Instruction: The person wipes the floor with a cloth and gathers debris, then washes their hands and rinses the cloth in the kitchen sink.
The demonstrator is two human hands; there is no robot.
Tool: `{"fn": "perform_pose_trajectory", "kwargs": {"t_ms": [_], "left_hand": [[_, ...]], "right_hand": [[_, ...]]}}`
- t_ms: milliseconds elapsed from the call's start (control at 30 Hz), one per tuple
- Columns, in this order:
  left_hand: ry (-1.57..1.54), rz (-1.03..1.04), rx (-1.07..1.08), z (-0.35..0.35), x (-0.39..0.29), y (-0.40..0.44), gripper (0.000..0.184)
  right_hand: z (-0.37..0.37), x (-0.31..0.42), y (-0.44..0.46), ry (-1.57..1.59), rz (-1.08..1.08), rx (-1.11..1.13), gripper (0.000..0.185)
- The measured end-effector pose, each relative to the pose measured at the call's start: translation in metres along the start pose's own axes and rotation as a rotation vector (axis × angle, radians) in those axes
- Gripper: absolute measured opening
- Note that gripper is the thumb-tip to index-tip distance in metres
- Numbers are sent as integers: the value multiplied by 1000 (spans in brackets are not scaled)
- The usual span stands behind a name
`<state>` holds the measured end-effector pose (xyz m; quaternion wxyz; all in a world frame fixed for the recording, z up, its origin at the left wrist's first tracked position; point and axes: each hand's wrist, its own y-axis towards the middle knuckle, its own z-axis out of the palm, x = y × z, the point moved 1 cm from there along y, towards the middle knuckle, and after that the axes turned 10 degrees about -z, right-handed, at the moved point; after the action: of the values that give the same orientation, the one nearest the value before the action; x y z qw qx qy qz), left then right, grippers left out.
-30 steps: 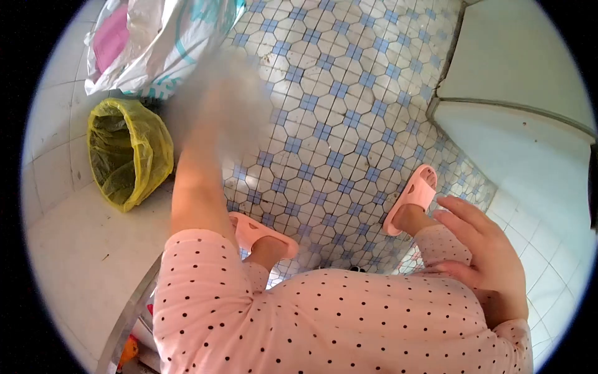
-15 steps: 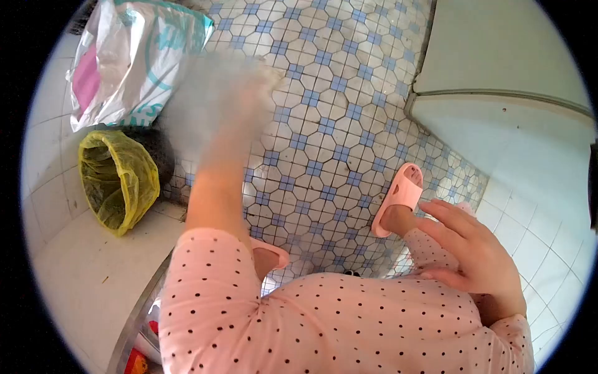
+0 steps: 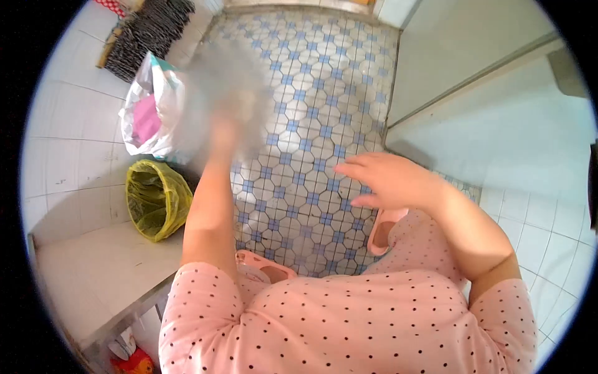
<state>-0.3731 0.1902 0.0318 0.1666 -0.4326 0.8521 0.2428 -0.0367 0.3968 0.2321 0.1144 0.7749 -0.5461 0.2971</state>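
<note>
My left hand (image 3: 225,128) is stretched forward over the floor and smeared by motion. It grips a greyish, see-through plastic bag (image 3: 215,75), also badly blurred, that spreads out around and beyond the hand. Just left of it stands a white and teal bag (image 3: 169,103) with something pink (image 3: 147,119) showing on it. Closer to me is a bin with a yellow liner (image 3: 175,202), its mouth wide. My right hand (image 3: 395,181) hangs above the floor on the right, fingers apart and holding nothing.
Blue and white tiles (image 3: 299,187) cover the floor. A dark shaggy mop head (image 3: 149,37) is at the upper left. A pale ledge (image 3: 93,268) runs along the left, with a red item (image 3: 132,361) below it. A large pale cabinet-like surface (image 3: 461,68) stands right.
The view has tilted up, showing more of the far floor and the mop head. My right hand has moved forward and left, away from my leg. The plastic bag still moves with my left hand.
</note>
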Motion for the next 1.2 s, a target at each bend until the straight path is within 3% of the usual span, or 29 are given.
{"fn": "perform_pose_trajectory", "kwargs": {"t_ms": [133, 167, 300, 367, 433, 533, 733, 833, 933, 1200], "left_hand": [[118, 8, 20, -47, -23, 12, 47], [172, 50, -27, -63, -36, 10, 47], [152, -24, 134, -116, -97, 7, 47], [86, -138, 286, -157, -171, -1, 48], [170, -67, 270, -162, -181, 0, 47], [61, -139, 258, -166, -216, -1, 46], [38, -8, 209, -88, -213, -7, 41], [-82, 20, 214, -13, -177, -23, 43], [-51, 36, 459, 36, -161, -45, 45], [41, 11, 666, 95, -149, -30, 45]], "right_hand": [[-11, -47, 9, -76, 287, 184, 61], [-10, -58, 11, -94, 293, 160, 61], [-6, -79, 9, -145, 321, 153, 59], [-3, -91, 3, -158, 300, 159, 57], [3, -105, -1, -174, 264, 160, 56], [4, -112, 0, -180, 242, 143, 55], [-1, -72, 15, -115, 139, 195, 55], [-3, -52, 26, -88, 196, 459, 57], [11, -72, 20, -22, 111, 382, 57], [11, -138, 8, -22, 287, 203, 53]]}}
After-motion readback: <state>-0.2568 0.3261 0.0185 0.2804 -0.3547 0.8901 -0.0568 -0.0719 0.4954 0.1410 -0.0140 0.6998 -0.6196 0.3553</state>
